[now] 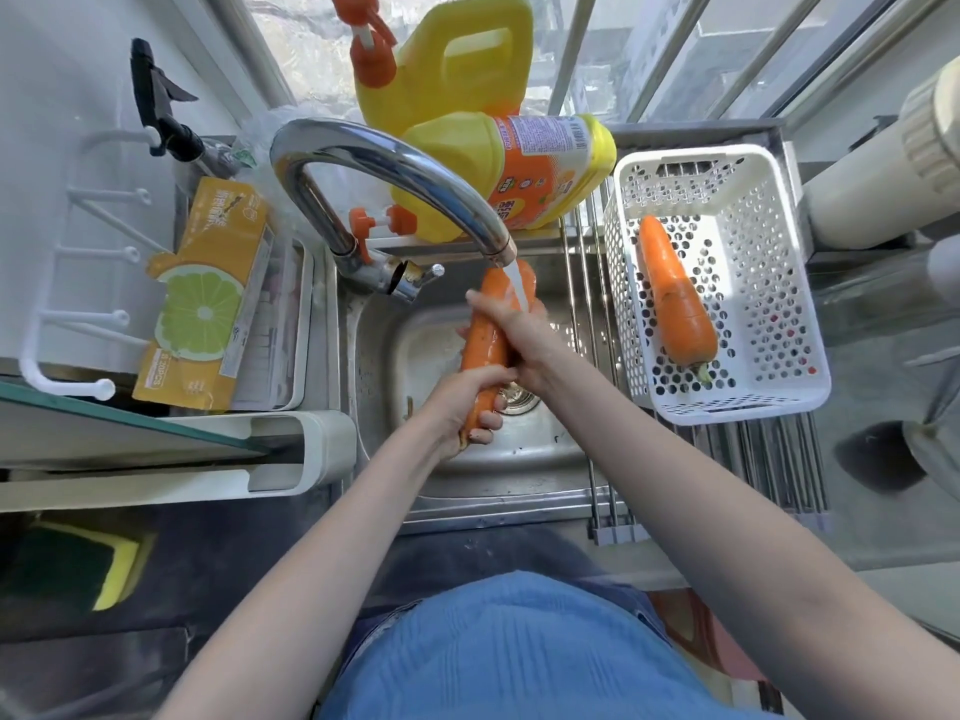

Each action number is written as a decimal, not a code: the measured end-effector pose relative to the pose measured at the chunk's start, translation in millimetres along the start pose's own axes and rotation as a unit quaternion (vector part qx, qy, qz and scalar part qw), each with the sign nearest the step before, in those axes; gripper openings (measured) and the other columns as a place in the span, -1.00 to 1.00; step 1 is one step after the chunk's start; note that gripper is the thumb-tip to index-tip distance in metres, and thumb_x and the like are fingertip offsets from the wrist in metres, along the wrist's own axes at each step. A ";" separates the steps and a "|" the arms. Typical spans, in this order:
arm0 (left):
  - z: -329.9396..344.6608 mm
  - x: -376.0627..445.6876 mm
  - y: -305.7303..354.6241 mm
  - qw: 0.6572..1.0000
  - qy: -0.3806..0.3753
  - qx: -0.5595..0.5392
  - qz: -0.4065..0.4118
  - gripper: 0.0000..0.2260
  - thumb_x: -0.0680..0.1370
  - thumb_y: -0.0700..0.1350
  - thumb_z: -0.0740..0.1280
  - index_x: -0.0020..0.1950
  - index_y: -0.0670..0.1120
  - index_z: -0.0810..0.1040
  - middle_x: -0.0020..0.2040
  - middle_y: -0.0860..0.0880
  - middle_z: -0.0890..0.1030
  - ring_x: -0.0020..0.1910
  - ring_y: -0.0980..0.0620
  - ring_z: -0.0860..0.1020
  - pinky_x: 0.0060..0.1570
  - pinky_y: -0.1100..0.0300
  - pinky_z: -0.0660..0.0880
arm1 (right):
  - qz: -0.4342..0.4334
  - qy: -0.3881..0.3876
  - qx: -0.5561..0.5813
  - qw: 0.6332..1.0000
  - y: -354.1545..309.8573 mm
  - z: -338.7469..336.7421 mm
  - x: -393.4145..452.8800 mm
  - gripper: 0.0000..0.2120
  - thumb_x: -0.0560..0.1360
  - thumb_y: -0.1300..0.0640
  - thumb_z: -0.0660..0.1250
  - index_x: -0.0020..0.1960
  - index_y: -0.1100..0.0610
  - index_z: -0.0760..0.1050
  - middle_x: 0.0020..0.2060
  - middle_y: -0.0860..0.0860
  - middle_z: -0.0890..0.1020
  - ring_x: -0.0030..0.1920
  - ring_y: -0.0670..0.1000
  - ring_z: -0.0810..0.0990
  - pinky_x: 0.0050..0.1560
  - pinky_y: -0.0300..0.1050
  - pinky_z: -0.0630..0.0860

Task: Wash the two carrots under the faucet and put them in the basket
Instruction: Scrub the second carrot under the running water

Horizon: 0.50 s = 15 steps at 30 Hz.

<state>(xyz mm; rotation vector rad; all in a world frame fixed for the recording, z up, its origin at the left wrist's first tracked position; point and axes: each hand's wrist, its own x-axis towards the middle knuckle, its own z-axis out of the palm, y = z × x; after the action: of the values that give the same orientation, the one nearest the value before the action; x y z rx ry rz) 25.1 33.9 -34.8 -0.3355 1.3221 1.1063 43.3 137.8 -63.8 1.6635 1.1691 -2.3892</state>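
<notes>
Both hands, the left hand (475, 407) and right hand (511, 330), hold the wet carrot (483, 350) tight under the faucet (395, 168), but it could slip into the sink (395, 356).

Before me: barred window (670, 54), bright daylight; white wall (67, 96) with hook rack (78, 283) on my left; dark counter (197, 563); steel sink (467, 470).

Two yellow detergent jugs (498, 168), lemon-print packet (202, 298) (perhaps wipes), sponge (111, 569).
</notes>
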 end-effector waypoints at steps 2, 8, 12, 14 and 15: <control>1.0 2.5 1.6 1.000 0.023 -0.015 0.010 -0.90 0.53 -0.21 0.25 -0.17 -0.12 0.36 -0.43 -0.03 0.35 -0.68 0.18 0.25 -0.71 0.43 0.09 | -0.025 0.018 -0.103 0.994 7.2 4.3 -5.4 0.15 -0.03 -0.09 0.62 0.44 0.03 0.15 0.20 0.16 0.52 0.09 0.18 0.63 0.04 0.17 0.61; 3.6 4.7 -3.6 0.999 0.025 -0.027 0.013 -0.88 0.53 -0.27 0.21 -0.20 -0.14 0.37 -0.40 -0.05 0.34 -0.68 0.17 0.26 -0.70 0.44 0.10 | -0.090 0.044 -0.224 0.969 13.1 1.0 -14.9 -0.17 0.35 -0.18 0.47 0.44 0.14 0.20 0.24 0.13 0.48 0.17 0.14 0.56 0.20 0.14 0.53; 5.1 -2.4 -5.4 1.000 0.004 0.003 0.000 -0.89 0.52 -0.32 0.21 -0.18 -0.16 0.37 -0.41 -0.05 0.34 -0.68 0.17 0.26 -0.69 0.45 0.09 | -0.048 0.135 -0.221 0.965 1.7 -1.3 -17.0 -0.46 0.56 -0.30 0.12 0.15 0.18 0.42 -0.08 0.13 0.58 -0.02 0.13 0.58 0.10 0.01 0.52; 4.3 -5.3 -5.8 1.000 -0.001 0.004 0.002 -0.91 0.51 -0.33 0.22 -0.14 -0.17 0.39 -0.41 -0.05 0.35 -0.67 0.17 0.27 -0.69 0.44 0.11 | -0.014 0.122 -0.246 0.961 -6.3 -0.6 -20.9 -0.42 0.58 -0.31 0.01 0.23 0.15 0.44 -0.01 0.14 0.60 -0.03 0.13 0.57 0.02 -0.01 0.53; 4.2 -6.2 -6.0 1.000 -0.002 -0.001 0.003 -0.92 0.51 -0.33 0.22 -0.13 -0.17 0.39 -0.42 -0.04 0.35 -0.67 0.17 0.27 -0.69 0.44 0.12 | -0.009 0.113 -0.262 0.958 -8.3 -0.7 -20.3 -0.37 0.58 -0.32 -0.01 0.31 0.17 0.40 0.09 0.14 0.59 -0.02 0.13 0.56 -0.04 -0.04 0.50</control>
<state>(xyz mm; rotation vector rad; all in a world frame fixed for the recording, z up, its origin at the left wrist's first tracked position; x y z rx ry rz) 33.2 31.4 -30.3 -0.3305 1.3191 1.1127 49.4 136.2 -42.8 1.7525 1.6686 -1.7006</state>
